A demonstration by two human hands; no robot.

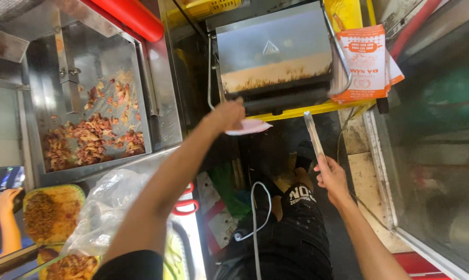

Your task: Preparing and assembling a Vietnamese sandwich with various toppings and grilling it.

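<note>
My left hand (227, 114) reaches forward and grips a pale, flat, round piece of bread or dough (250, 126), holding it just below the front of a closed metal press grill (274, 52). My right hand (330, 176) is lower and to the right, closed on the handle end of metal tongs (313, 136) that point up toward the grill's front edge. The tongs hold nothing. The grill stands on a yellow shelf (317, 109).
A steel tray (89, 135) of chopped roasted meat sits at the left. Orange-and-white paper bags (364, 62) hang right of the grill. A clear plastic bag (110, 207), red scissors (185, 205) and a white cable (255, 228) lie nearby. Another person's hand (6, 199) shows at far left.
</note>
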